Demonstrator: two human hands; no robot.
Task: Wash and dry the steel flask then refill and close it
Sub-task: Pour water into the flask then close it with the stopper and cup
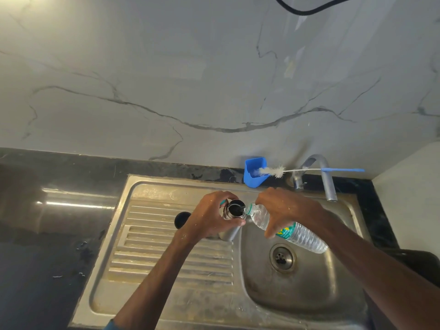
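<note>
The steel flask [229, 233] was uncapped over the sink's [166, 303] ribbed drainboard, right at the basin's edge. The left hand [209, 217] was curled around its neck. Whether its base rested on the sink could not be told. The right hand [283, 208] gripped a clear plastic bottle [300, 235] tipped above the basin, its mouth touching the flask's open top. A black cap [182, 219] lay on the drainboard just beside the left hand. Behind the sink, a blue holder [252, 177] carried a white brush [273, 172] that reached across the tap [327, 179]. Dark desk [47, 258] lay left of the sink.
</note>
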